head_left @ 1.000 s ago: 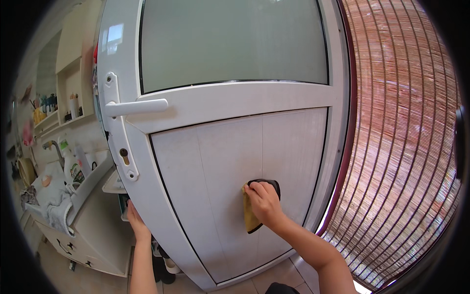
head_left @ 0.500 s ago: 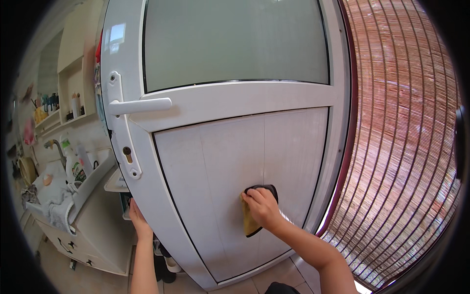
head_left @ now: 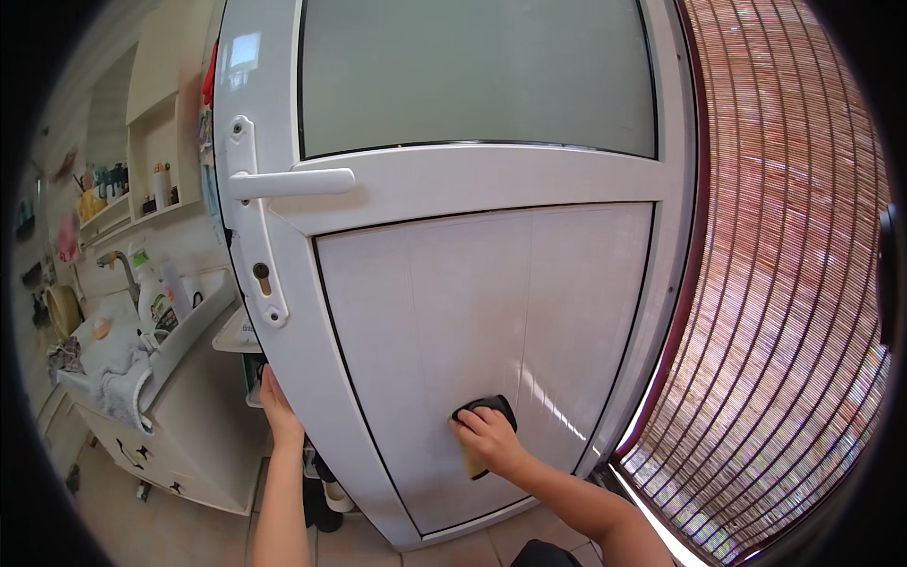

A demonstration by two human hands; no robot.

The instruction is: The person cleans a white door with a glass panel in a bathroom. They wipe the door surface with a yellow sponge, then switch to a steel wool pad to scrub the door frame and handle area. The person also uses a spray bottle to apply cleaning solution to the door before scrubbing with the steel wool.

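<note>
In front of me stands a white door (head_left: 472, 180) with a frosted glass pane on top and a white panel (head_left: 425, 312) below. My right hand (head_left: 487, 439) presses a cleaning cloth (head_left: 501, 408), tan with black edging, against the lower part of this panel. Its fingers are bent over the bunched cloth. At the door's left edge, below the lever handle (head_left: 298, 182) and keyhole plate, my left hand (head_left: 281, 411) holds the edge. Some of its fingers are hidden there.
A washbasin cabinet (head_left: 189, 425) with a grey towel (head_left: 123, 383), a spray bottle (head_left: 156, 298) and a tap stands left. Wall shelves hold small bottles. Behind the door's edge is a rack (head_left: 236, 333). A slatted blind (head_left: 784, 236) hangs right, and tiles (head_left: 453, 550) cover the floor.
My right hand has slid the cloth down and slightly left across the panel. My left hand stays at the door's edge. The view has shifted a little, so the door appears further right.
</note>
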